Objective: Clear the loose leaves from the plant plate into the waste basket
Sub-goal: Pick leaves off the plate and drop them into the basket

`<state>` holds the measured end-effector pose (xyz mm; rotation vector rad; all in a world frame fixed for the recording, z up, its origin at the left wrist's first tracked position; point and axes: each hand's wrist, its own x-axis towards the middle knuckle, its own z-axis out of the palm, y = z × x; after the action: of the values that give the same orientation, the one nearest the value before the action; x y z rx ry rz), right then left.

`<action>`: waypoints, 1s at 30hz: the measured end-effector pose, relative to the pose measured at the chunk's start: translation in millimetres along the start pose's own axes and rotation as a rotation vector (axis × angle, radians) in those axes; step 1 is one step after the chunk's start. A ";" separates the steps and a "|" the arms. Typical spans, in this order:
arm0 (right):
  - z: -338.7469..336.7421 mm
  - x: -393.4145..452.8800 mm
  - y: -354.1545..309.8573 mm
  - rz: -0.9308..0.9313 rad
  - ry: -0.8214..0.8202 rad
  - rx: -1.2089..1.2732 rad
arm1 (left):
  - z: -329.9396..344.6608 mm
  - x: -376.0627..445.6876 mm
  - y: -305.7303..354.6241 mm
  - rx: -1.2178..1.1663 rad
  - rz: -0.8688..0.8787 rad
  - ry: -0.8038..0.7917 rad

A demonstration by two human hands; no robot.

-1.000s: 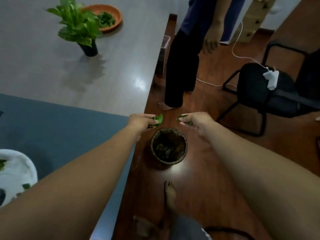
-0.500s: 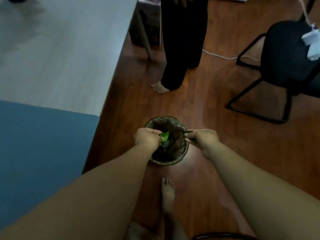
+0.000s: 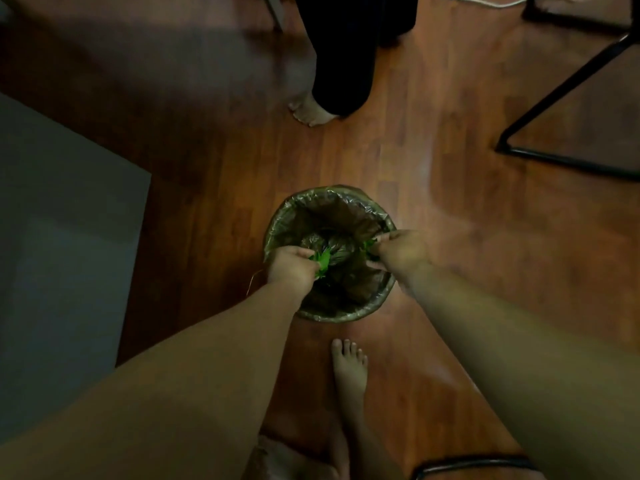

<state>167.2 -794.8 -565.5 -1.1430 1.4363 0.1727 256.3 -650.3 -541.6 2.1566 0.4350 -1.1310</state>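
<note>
Both hands, our left hand [image 3: 292,270] and right hand [image 3: 398,249], clutched leaves [image 3: 322,261] over the dim waste basket [image 3: 277,220]; its contents were murky. Wooden floor [image 3: 450,168], table [image 3: 52,237] corner left.

Office-like room: wooden floor [image 3: 207,174], black chair legs [image 3: 561,98], lined waste basket [image 3: 346,315].

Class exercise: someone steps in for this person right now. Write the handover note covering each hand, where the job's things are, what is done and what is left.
Left hand: closed on green leaves, over the waste basket.
Right hand: closed on more leaves at the basket's far-right rim.
The basket stands on the wooden floor, lined with a plastic bag; its contents are too dark to tell.
Done: both handfuls carried to the basket.
Left: open both hands so the leaves drop in. The plant plate is out of view, so check it for remaining leaves.
</note>
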 end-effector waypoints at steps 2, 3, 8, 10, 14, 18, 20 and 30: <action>11.6 13.6 3.9 -0.004 -0.017 -0.041 | 2.7 16.1 -2.4 -0.006 0.003 -0.003; 16.7 17.0 5.1 -0.021 -0.034 -0.076 | 3.3 20.6 -3.1 -0.005 0.002 -0.013; 29.9 19.5 10.7 -0.106 -0.119 -0.321 | 10.2 33.5 -6.1 -0.057 -0.022 -0.127; 26.7 18.8 11.7 -0.135 -0.122 -0.411 | 11.4 36.4 -6.5 -0.041 -0.013 -0.118; 16.1 22.3 16.0 -0.232 -0.059 -0.564 | 8.2 42.4 -9.9 0.022 0.053 -0.054; 4.8 27.6 20.4 -0.402 0.163 -0.668 | 0.4 43.7 -14.0 0.144 0.153 0.122; -2.4 30.4 20.1 -0.436 0.257 -0.715 | -4.7 46.4 -17.4 0.216 0.147 0.284; -19.3 52.8 44.1 -0.170 0.197 -0.585 | -8.9 78.7 -52.4 0.313 0.044 0.289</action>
<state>134.7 -813.6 -626.3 -1.7941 1.4954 0.3860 277.5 -606.6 -623.3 2.6064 0.3513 -0.9131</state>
